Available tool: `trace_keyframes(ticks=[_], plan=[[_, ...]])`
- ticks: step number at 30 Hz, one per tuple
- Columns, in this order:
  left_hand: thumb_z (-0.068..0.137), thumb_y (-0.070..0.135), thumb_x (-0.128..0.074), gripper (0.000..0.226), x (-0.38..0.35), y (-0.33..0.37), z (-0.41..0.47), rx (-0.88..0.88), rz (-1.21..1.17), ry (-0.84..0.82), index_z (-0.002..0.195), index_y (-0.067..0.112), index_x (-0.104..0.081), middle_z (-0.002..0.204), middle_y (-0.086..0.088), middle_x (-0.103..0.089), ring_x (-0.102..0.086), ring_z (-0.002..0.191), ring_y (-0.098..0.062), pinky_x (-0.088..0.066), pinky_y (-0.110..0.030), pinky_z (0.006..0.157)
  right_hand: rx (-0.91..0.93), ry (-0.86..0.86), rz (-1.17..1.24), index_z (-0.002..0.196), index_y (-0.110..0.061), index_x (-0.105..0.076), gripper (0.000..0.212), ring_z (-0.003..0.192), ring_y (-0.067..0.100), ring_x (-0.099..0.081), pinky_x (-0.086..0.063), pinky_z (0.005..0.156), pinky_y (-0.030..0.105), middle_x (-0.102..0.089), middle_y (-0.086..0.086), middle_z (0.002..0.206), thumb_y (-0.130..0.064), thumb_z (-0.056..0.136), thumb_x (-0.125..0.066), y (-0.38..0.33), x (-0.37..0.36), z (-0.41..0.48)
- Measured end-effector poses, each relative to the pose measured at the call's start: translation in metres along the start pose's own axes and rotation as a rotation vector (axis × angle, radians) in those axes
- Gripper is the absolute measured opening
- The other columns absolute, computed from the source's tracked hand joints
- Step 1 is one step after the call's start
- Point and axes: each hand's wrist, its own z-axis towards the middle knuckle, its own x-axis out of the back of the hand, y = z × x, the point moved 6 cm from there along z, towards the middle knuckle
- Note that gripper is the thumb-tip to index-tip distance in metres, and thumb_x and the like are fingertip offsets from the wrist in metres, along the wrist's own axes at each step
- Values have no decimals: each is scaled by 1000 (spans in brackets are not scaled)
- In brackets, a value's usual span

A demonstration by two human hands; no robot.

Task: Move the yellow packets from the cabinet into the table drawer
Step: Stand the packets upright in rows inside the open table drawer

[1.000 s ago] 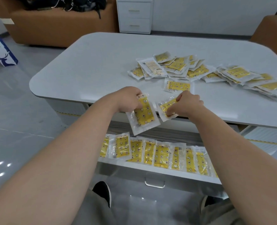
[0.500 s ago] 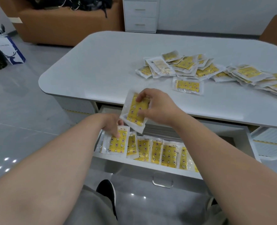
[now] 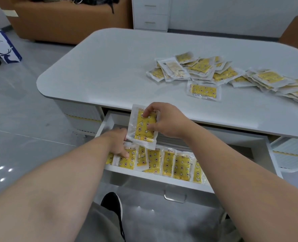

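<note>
The white table drawer stands pulled out, with a row of several yellow packets standing upright along its front. My left hand reaches into the drawer's left end and its fingers press on the packet there. My right hand pinches one yellow packet in clear wrap and holds it upright just above the row. A loose heap of several more yellow packets lies on the white table top, with one single packet in front of it.
A second drawer is open at the right. My shoe and knee are below the drawer front. A brown sofa, a white drawer cabinet and a paper bag stand farther off on the grey floor.
My left hand went down from the table edge into the drawer with its packet and now presses it into the row. My right hand carried its packet left over the drawer.
</note>
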Motion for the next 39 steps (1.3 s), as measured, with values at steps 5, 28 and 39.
trace_keyframes(ticks=[5, 28, 39], plan=[[72, 34, -87, 75, 29, -1, -14, 84, -87, 8, 135, 15, -50, 129, -5, -61, -60, 111, -22, -52, -33, 90, -42, -36, 39, 99, -26, -68, 28, 108, 13, -62, -45, 68, 11, -65, -5, 120, -4, 84, -76, 1, -14, 7], [91, 17, -65, 14, 101, -63, -87, 93, -410, 548, 103, 20, -59, 90, 6, -61, -58, 89, -15, -45, -27, 76, -66, -353, -453, 113, -10, -69, 28, 112, 27, -57, -50, 91, 37, -64, 6, 119, -3, 88, -56, 4, -187, 62], [92, 22, -65, 16, 105, -55, -86, 62, -436, 536, 107, 24, -59, 95, 9, -61, -59, 90, -11, -43, -25, 72, 8, -322, -613, 128, -25, -65, 39, 125, 32, -44, -36, 108, 48, -47, 9, 133, -16, 92, -57, -12, -168, 53]])
